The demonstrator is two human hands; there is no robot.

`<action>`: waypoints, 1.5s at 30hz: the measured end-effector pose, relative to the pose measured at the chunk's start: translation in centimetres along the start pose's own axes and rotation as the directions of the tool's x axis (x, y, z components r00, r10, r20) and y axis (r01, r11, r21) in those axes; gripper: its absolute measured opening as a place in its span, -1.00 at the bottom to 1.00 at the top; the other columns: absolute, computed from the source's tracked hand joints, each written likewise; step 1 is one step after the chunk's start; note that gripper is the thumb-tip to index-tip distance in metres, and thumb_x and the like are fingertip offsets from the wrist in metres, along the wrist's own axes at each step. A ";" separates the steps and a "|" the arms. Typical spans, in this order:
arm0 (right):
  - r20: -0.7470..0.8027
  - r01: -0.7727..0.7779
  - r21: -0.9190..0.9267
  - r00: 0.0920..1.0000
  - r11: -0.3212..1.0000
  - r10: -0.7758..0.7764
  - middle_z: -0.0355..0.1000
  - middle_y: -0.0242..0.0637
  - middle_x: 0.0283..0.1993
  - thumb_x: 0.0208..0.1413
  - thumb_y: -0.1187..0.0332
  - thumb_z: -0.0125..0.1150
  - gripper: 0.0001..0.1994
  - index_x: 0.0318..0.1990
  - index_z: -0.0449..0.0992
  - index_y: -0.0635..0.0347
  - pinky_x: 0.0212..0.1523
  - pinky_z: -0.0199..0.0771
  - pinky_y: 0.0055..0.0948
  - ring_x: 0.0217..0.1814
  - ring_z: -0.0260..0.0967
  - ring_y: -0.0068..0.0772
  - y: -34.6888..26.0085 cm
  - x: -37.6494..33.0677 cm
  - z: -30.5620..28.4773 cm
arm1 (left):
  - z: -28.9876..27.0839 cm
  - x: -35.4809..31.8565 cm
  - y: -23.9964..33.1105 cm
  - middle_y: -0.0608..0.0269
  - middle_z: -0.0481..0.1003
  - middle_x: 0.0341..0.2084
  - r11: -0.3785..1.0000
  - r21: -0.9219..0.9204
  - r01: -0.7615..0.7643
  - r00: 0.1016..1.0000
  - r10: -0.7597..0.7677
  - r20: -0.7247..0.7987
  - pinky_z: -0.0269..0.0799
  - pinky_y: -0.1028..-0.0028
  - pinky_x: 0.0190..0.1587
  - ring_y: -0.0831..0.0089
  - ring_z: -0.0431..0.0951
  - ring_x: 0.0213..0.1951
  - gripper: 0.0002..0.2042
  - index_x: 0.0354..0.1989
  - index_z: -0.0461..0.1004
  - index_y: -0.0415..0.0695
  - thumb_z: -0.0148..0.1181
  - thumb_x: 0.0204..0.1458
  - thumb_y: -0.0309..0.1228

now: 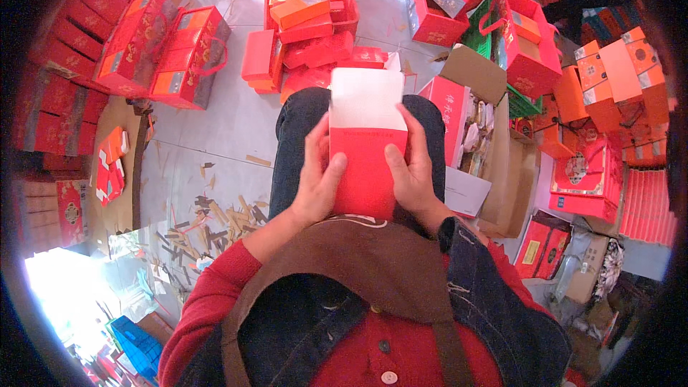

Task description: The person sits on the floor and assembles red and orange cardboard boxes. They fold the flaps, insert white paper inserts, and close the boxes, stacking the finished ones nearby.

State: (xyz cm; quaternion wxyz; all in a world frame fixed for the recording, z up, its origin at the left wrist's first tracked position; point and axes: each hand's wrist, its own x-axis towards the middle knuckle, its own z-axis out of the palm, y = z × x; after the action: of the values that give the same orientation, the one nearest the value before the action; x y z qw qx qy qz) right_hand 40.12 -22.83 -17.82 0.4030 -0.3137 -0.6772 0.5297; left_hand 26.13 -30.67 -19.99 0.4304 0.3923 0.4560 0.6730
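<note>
Between my two hands, over my lap, is a red cardboard box (364, 172) with a plain white part (367, 97) at its far end. My left hand (317, 180) grips the box's left side, thumb lying on the red face. On the opposite side my right hand (414, 180) holds it the same way, its thumb also on the front. The fingers of both hands are partly hidden behind the box. Whether the white part is a flap or an inner sleeve I cannot tell.
Ahead on the floor stands a red crate (347, 11) heaped with orange and red boxes. Red gift boxes (186, 64) with handles stand at the left. An open carton (505, 165) of small wrapped packets is beside my right knee. Cardboard scraps (215, 226) litter the left floor.
</note>
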 end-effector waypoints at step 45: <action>0.477 0.204 -0.300 0.878 0.932 -0.038 0.50 -0.12 -0.17 -0.05 0.43 0.23 -0.75 -0.17 0.54 0.26 -0.09 0.41 -0.45 -0.12 0.46 -0.31 -3.3 7.7 -2.7 | -1.8 3.1 0.6 0.15 0.25 0.06 0.997 0.075 -0.026 0.977 0.010 0.212 0.10 0.39 0.18 0.42 0.23 0.12 -0.54 0.22 0.02 -0.18 -0.06 0.15 -0.46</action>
State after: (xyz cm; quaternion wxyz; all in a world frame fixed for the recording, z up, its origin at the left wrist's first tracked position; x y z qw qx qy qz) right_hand 38.84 -15.82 -12.66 0.2019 -0.1995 -0.8536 0.4368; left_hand 23.37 -28.37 -19.53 0.4549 0.4823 0.4298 0.6130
